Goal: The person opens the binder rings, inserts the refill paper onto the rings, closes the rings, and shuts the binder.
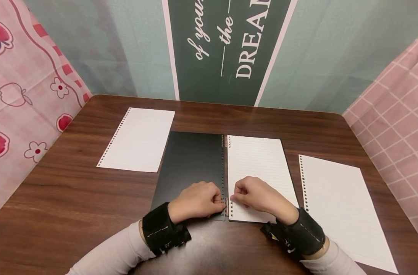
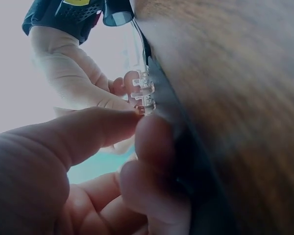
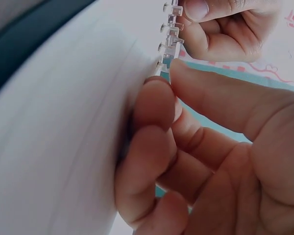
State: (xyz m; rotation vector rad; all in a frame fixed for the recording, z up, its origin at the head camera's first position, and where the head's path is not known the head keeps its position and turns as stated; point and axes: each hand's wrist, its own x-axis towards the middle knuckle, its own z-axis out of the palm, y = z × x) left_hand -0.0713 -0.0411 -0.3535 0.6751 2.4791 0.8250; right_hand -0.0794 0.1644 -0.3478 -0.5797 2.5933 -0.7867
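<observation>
A loose-leaf binder lies open on the table, its black cover on the left and lined, punched paper on its right side. Clear plastic binder rings run down the middle. My left hand pinches the rings near their lower end, thumb and index fingertip together, its other fingers curled over the black cover. From the paper side my right hand pinches the same rings at the punched edge, its curled fingers against the sheets. The fingertips of both hands are close together across the rings.
One loose punched sheet lies at the upper left, its right edge by the black cover. Another loose sheet is at the right, partly beneath the right forearm. The brown wooden table ends at a hanging printed cloth.
</observation>
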